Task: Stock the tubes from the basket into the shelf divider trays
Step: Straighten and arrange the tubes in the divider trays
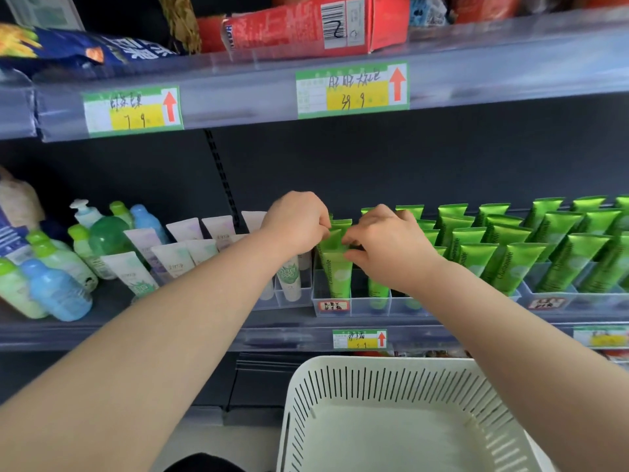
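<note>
Green tubes stand cap-down in clear divider trays point(340, 306) along the middle shelf. My left hand point(296, 221) and my right hand point(391, 245) meet over the leftmost green row. Both pinch the crimped top ends of green tubes point(337, 238) standing there. The front green tube point(337, 275) of that row stands free in its slot. A white slotted basket point(391, 373) sits below the shelf, and no tubes show inside it.
More green tubes point(517, 264) fill the trays to the right. White tubes point(173, 257) and green and blue bottles point(54, 287) stand on the left. An upper shelf with price tags point(352, 90) overhangs the hands. A shelf upright point(221, 175) runs behind.
</note>
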The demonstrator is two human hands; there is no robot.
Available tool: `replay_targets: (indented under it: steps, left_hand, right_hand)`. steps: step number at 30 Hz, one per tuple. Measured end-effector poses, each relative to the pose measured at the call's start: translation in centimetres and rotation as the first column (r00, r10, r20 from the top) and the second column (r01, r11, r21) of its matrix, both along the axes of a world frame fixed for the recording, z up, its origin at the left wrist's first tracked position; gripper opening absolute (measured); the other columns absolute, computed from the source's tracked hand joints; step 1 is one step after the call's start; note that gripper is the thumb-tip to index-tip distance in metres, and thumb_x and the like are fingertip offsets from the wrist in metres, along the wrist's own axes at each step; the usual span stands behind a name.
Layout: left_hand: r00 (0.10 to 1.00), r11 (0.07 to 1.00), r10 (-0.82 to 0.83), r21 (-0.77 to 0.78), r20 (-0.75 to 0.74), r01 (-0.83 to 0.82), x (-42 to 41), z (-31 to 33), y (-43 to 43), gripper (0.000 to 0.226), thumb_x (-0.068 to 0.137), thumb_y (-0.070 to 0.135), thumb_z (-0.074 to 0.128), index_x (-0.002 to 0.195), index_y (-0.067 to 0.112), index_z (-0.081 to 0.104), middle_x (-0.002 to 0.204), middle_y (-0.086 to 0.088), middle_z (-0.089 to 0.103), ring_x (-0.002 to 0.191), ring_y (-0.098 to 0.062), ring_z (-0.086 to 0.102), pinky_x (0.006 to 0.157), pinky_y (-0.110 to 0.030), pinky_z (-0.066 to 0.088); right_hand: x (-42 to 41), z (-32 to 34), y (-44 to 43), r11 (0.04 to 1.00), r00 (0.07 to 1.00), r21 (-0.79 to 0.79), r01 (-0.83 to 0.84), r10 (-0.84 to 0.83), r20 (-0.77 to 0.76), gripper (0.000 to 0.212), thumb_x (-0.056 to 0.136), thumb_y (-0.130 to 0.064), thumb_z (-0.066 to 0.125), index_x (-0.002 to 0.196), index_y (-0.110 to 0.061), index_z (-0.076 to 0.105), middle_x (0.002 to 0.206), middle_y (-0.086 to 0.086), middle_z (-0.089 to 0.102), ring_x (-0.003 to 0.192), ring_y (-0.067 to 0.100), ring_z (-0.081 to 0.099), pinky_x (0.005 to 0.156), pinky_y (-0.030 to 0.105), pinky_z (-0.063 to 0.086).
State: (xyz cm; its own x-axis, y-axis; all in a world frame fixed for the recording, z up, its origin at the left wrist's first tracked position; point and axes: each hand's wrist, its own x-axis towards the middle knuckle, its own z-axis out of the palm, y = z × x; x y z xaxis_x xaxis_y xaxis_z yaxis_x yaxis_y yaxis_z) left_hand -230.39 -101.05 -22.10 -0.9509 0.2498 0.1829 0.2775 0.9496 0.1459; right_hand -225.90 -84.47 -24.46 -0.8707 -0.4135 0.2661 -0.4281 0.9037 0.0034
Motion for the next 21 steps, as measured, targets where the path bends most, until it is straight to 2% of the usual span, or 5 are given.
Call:
replay_targets:
  steps: [8, 11, 13, 17, 21]
  left_hand:
    - [0.999, 1.0, -0.021, 0.013, 0.045, 0.02, -0.1, -0.2, 0.9, 0.009, 0.085, 0.037, 0.07, 0.085, 0.029, 0.076, 0.078, 0.01, 0.067, 0.083, -0.017, 0.062, 0.072, -0.033, 0.052]
    - [0.999, 0.993, -0.001, 0.119, 0.045, -0.004, -0.5, 0.5, 0.4, 0.013, 0.083, 0.04, 0.071, 0.081, 0.028, 0.076, 0.079, 0.013, 0.068, 0.082, -0.013, 0.063, 0.071, -0.032, 0.053]
    - [0.999, 0.982, 0.043, 0.186, -0.01, -0.041, -1.1, 0.9, 0.0, 0.01, 0.085, 0.033, 0.07, 0.082, 0.027, 0.076, 0.086, 0.013, 0.071, 0.086, -0.014, 0.065, 0.076, -0.035, 0.054]
    - [0.997, 0.993, 0.074, 0.098, -0.029, -0.071, -2.4, 0.9, -0.4, 0.014, 0.086, 0.02, 0.068, 0.095, 0.028, 0.075, 0.101, 0.009, 0.071, 0.097, -0.016, 0.064, 0.085, -0.036, 0.053]
    - [0.998, 0.998, 0.063, 0.011, 0.003, -0.063, -4.0, 0.6, 0.0, 0.014, 0.084, 0.021, 0.072, 0.095, 0.029, 0.075, 0.099, 0.007, 0.07, 0.096, -0.019, 0.064, 0.079, -0.032, 0.051]
  right_hand:
    - [0.4, 0.2, 1.1, 0.999, 0.999, -0.031, 0.028, -0.029, -0.022, 0.034, 0.092, -0.048, 0.052, 0.119, -0.03, 0.06, 0.125, -0.002, 0.053, 0.118, 0.022, 0.042, 0.094, 0.043, 0.037]
    - [0.2, 0.2, 1.0, 0.997, 0.999, -0.073, 0.017, -0.02, -0.032, 0.031, 0.091, -0.046, 0.054, 0.115, -0.029, 0.063, 0.121, -0.002, 0.053, 0.115, 0.023, 0.044, 0.092, 0.043, 0.039]
    - [0.0, 0.2, 0.9, 0.996, 0.999, -0.093, 0.013, -0.017, -0.041, 0.03, 0.09, -0.046, 0.055, 0.113, -0.028, 0.063, 0.12, -0.001, 0.053, 0.114, 0.023, 0.045, 0.09, 0.043, 0.039]
    - [-0.3, 0.1, 0.9, 0.995, 0.999, -0.1, 0.017, -0.021, -0.044, 0.032, 0.09, -0.047, 0.054, 0.115, -0.027, 0.062, 0.122, -0.002, 0.051, 0.115, 0.023, 0.044, 0.09, 0.043, 0.038]
    - [-0.4, -0.1, 1.2, 0.995, 1.0, -0.096, 0.006, -0.009, -0.025, 0.041, 0.089, -0.053, 0.052, 0.119, -0.027, 0.06, 0.124, -0.002, 0.05, 0.116, 0.022, 0.043, 0.092, 0.042, 0.036]
